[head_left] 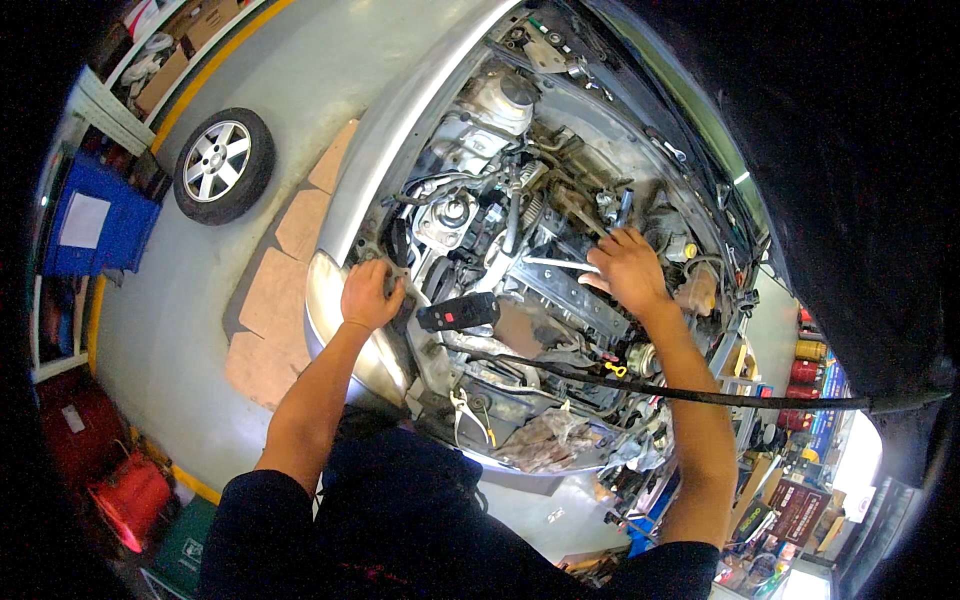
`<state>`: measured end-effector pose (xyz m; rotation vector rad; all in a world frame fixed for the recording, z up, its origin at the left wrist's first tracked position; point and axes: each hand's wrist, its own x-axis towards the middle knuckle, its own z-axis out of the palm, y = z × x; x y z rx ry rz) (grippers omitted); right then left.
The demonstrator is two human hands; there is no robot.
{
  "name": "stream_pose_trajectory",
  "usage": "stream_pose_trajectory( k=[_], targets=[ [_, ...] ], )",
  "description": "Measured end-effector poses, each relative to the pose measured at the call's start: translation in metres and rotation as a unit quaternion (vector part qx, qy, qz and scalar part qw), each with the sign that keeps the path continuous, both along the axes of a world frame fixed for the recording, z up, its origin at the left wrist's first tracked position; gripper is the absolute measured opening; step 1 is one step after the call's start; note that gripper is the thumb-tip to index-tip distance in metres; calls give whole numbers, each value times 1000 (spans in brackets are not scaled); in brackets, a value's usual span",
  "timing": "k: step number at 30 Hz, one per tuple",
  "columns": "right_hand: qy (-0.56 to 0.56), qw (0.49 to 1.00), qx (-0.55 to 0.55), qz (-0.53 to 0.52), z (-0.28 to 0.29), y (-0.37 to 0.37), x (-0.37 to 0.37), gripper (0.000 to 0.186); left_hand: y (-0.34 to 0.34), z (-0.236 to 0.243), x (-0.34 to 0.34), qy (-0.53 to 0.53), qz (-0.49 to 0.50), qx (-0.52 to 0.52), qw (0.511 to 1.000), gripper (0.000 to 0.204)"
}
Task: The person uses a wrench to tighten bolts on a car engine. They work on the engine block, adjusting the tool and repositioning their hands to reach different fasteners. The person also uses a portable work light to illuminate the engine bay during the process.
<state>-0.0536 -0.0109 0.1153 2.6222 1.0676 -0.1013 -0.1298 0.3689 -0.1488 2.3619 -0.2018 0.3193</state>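
My left hand (372, 298) grips the inner edge of the engine bay beside the silver car's headlight (350, 350). My right hand (630, 275) is closed on a long silver wrench (555, 262) over the ribbed engine cover (570, 292). Just below and between my hands lies a dark handheld device (450, 315) with red buttons. A yellow dipstick loop (615, 368) sits below my right hand, and pliers (468, 418) rest near the front of the bay. My fingertips are partly hidden in both hands.
A loose wheel (224, 165) lies on the floor at left, near cardboard sheets (280, 290), a blue cart (100, 215) and a red tank (130, 495). The raised bonnet (800, 170) fills the upper right. A black strut (760, 400) crosses the bay. Shelves of supplies stand at right.
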Motion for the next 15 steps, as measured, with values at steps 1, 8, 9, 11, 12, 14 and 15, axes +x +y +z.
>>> stream_pose_trajectory(
  k=[1, 8, 9, 11, 12, 14, 15],
  targets=[
    [-3, 1000, -7, 4, 0, 0, 4, 34, -1, 0, 0, -4, -3, -7, 1000, 26],
    [20, 896, 35, -442, -22, 27, 21, 61, 2, -6, -2, 12, 8, -13, 1000, 25],
    [25, 888, 44, -457, -23, 22, 18, 60, 1, -4, -2, 12, 7, -12, 1000, 25],
    [38, 871, 64, -486, -25, 17, 6, 60, 1, -6, -2, 2, 5, -13, 1000, 25],
    [5, 918, 74, -389, -29, 13, 3, 55, 2, -9, -1, -9, 2, -14, 1000, 25],
    [27, 984, -18, -178, -20, 5, 4, 52, 3, -11, -1, -23, -1, -16, 1000, 24],
    [37, 995, -65, -69, -14, -2, 6, 50, 2, -9, -1, -29, -2, -17, 999, 24]
  ],
)
